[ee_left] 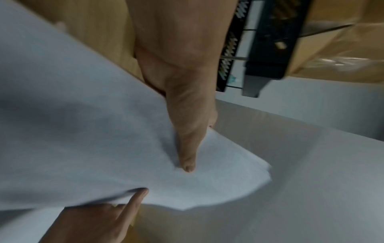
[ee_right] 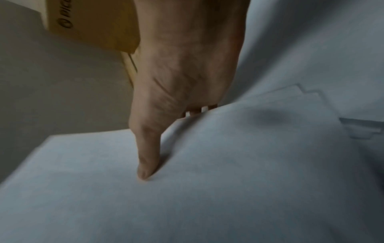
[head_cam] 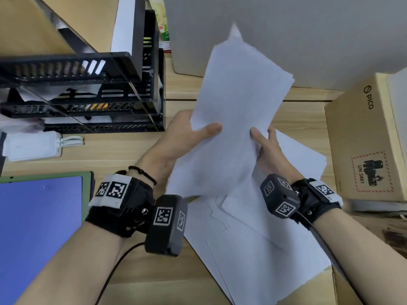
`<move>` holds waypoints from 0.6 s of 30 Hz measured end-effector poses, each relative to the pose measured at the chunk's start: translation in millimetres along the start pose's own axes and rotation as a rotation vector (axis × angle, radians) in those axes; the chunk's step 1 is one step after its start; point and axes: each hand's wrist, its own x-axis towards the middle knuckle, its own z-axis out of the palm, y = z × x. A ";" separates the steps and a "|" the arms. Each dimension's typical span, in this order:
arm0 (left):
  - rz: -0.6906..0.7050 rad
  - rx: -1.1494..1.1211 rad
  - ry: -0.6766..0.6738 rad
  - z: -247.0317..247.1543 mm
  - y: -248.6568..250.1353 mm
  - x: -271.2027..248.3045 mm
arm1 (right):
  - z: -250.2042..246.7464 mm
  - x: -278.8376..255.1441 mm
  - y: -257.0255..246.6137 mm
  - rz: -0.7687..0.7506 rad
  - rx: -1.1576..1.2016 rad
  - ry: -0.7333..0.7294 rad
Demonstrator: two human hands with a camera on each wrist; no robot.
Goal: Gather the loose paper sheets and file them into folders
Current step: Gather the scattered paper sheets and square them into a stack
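Both hands hold a bundle of white paper sheets (head_cam: 231, 119) up above the wooden desk. My left hand (head_cam: 187, 137) pinches its left edge, thumb on top and fingers hidden underneath. My right hand (head_cam: 264, 144) pinches the right edge the same way. In the left wrist view the left thumb (ee_left: 187, 148) presses on the bundle (ee_left: 104, 131); in the right wrist view the right thumb (ee_right: 148, 156) presses on the sheets (ee_right: 207, 197). More loose sheets (head_cam: 253, 238) lie spread on the desk below. A blue folder (head_cam: 37, 227) lies flat at the left.
A black tiered file tray (head_cam: 88, 89) stands at the back left, with a white power bank (head_cam: 33, 146) in front of it. A brown PICO carton (head_cam: 363, 139) sits at the right. A grey board (head_cam: 286, 36) stands behind the papers.
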 end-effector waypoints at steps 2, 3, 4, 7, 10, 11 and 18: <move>0.121 0.035 0.029 -1.3 16.5 -10.9 | 4.8 -11.5 -14.2 -0.091 -0.085 -0.015; 0.175 0.036 0.064 -2.9 20.7 -14.9 | 6.1 -17.3 -21.3 -0.160 -0.130 -0.003; 0.218 0.038 0.108 -5.1 23.4 -18.2 | 8.3 -24.8 -29.2 -0.229 -0.140 0.009; 0.287 -0.009 0.232 -12.2 21.9 -23.9 | 9.6 -39.9 -45.0 -0.424 -0.119 0.045; 0.234 -0.034 0.282 -15.3 3.5 -28.7 | 10.7 -46.7 -37.7 -0.445 -0.211 0.011; 0.196 -0.025 0.296 -15.2 -5.8 -30.0 | 9.4 -46.4 -30.1 -0.411 -0.247 -0.012; 0.071 -0.067 0.406 -17.1 -42.1 -35.9 | 11.6 -50.6 -15.4 -0.318 -0.346 -0.034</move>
